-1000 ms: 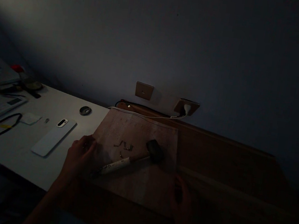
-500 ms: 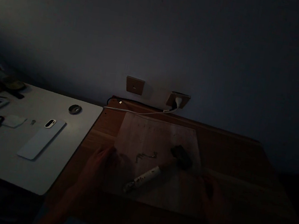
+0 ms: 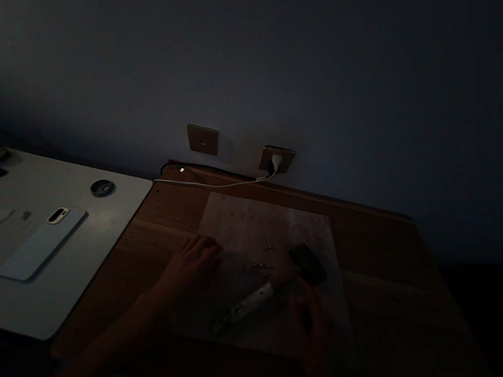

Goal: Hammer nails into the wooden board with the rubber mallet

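On a pale board (image 3: 245,231) lies a hammer (image 3: 250,304) with a dark head and a partly white handle, tilted up to the right. Several small metal pieces (image 3: 261,267), perhaps nails, are scattered beside the handle; dim light hides their exact kind. My left hand (image 3: 195,258) rests at the board's left side, its fingers loosely bent and apart, with nothing visible in them. Just below the hammer's head is my right hand (image 3: 310,312), thumb and forefinger apart, over the board and not gripping the handle. Deep shadow covers parts of both hands.
The board lies on a wooden table (image 3: 391,258) against a wall. A white cable (image 3: 214,186) runs along the back to a wall socket (image 3: 286,161). On the white table (image 3: 99,236) at left are a phone (image 3: 39,249) and a roll of tape (image 3: 102,188).
My right hand has moved left from the board's right edge to near the hammer. My left hand has shifted slightly onto the board. The small metal pieces lie differently, and the view has turned right.
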Tool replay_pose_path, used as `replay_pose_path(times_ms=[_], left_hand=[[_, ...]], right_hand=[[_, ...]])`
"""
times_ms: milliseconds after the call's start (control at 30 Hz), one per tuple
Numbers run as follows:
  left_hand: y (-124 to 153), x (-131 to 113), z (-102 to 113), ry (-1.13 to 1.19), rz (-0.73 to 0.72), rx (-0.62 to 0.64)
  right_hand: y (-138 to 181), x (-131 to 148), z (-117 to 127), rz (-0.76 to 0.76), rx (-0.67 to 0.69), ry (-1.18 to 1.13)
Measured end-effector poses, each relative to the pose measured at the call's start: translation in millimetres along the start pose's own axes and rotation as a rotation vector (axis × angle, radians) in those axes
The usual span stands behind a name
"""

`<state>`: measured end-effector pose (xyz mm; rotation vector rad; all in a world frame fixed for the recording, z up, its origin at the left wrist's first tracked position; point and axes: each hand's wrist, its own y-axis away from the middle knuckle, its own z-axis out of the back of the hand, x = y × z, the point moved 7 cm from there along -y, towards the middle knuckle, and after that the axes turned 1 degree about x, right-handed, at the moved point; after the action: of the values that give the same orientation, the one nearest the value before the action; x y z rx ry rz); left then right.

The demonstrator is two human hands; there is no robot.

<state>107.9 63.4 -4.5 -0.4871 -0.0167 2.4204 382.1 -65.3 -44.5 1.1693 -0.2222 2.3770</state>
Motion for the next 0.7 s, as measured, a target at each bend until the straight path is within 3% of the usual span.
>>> replay_pose_path(times_ms=[133,200,267,367,433,567,633,700], left_hand=[[-31,-45,-13,0.194,-0.255,0.167],[-47,-54,-21,0.244,-0.269,0.206],[-65,-53,-29,0.271,-0.189,0.208],[-90,-46,-40,0.226,-0.015,0.201],[-103,-49,-45,0.166,0.022,0.237],[-117,-68,-49,0.048,-0.045,0.313],[-122,-77,-50,-0.016,-0.101,0.347],[-128,-83,-52,-0.056,-0.16,0.364]], right_hand=[[-12,29,-34,-0.027,0.195,-0.088],[-21,37,-38,-0.021,0.177,-0.091],[-25,41,-37,-0.01,0.144,-0.113],[-20,41,-28,-0.025,0.119,-0.233],[-11,32,-17,-0.125,0.089,-0.415],[9,7,-4,-0.4,0.169,-0.673],[9,-1,8,-0.397,0.124,-0.655],[0,-8,25,-0.329,-0.011,-0.593]])
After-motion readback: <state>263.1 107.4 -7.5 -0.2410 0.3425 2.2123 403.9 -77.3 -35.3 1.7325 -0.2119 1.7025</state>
